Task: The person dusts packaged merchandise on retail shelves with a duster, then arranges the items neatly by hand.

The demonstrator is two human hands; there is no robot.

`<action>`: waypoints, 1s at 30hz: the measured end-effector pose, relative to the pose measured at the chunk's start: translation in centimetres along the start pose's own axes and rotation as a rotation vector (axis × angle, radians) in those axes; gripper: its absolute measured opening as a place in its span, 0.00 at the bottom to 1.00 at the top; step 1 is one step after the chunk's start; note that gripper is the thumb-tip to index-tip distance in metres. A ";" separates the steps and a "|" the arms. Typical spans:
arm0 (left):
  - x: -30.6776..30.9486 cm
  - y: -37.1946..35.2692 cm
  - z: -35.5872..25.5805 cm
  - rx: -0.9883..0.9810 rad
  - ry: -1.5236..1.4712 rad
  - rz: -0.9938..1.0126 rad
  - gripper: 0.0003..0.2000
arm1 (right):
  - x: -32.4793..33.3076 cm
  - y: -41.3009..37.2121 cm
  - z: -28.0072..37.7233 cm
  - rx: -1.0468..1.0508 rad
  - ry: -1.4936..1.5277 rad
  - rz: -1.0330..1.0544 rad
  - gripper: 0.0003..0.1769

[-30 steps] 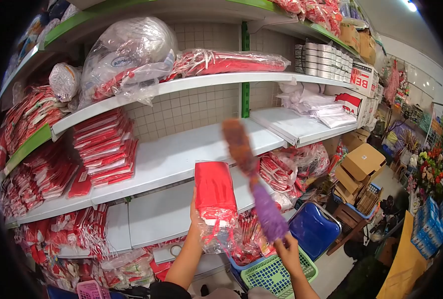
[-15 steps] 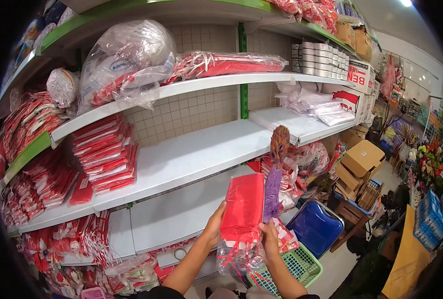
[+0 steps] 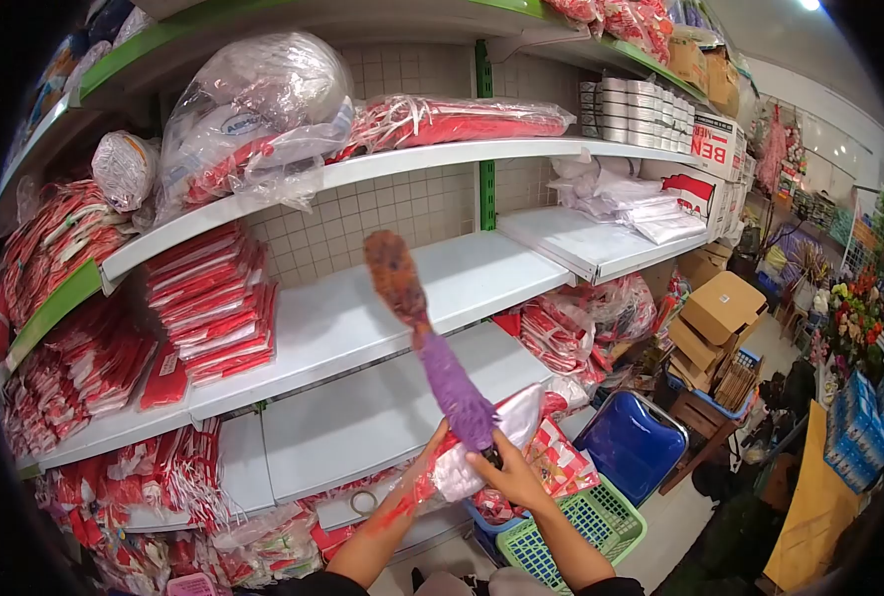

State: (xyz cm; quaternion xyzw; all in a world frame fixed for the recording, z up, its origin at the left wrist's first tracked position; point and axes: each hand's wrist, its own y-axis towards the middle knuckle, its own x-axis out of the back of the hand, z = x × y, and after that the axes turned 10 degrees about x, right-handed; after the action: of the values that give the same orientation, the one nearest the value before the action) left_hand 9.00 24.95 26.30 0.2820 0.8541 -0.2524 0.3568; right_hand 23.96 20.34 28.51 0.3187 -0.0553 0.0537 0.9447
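Note:
A duster [image 3: 454, 387] with a purple lower part and a brown, feathery tip points up and left in front of the shelves. My right hand [image 3: 511, 472] is closed around its dark handle. Close beside it, my left hand [image 3: 427, 457] grips a plastic-wrapped packet of red and white cloth [image 3: 462, 469]. The packet lies tilted between my hands, its white side partly showing, and the duster's purple end overlaps it. Some of my left fingers are hidden behind the packet.
A stack of red-and-white packets [image 3: 211, 303] stands left on the middle shelf [image 3: 362, 288]. Below my hands is a green basket [image 3: 521, 544]. A blue chair back [image 3: 633, 442] and cardboard boxes [image 3: 720, 308] are at right. A big plastic bag [image 3: 253, 119] sits above.
The duster has swung left and tilted over the packet. The packet has turned from its upright red face to show white, and both hands stay on their items.

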 end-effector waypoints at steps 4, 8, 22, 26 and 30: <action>-1.9 -1.4 0.0 0.003 -0.227 0.039 0.24 | 0.9 -2.5 -0.9 -0.123 -0.353 0.168 0.14; -0.1 -2.2 0.5 -0.055 -0.199 0.051 0.24 | 1.3 -5.1 0.9 0.148 -0.283 0.181 0.11; -0.3 -3.1 0.0 -0.213 -0.206 0.069 0.27 | 5.8 -8.5 -0.2 0.125 -0.561 0.073 0.08; -1.2 -2.6 -0.8 -0.253 -0.204 0.080 0.27 | 7.2 -7.0 -0.6 -0.205 -0.634 -0.148 0.08; -1.4 -2.6 -1.0 -0.285 -0.198 0.075 0.28 | 6.3 -8.1 0.3 0.202 -0.620 0.077 0.07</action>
State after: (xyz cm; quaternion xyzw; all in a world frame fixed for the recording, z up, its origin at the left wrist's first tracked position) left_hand 7.61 23.32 28.54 0.2340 0.8309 -0.1416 0.4846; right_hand 31.27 14.14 24.81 0.4094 -0.3469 -0.0050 0.8438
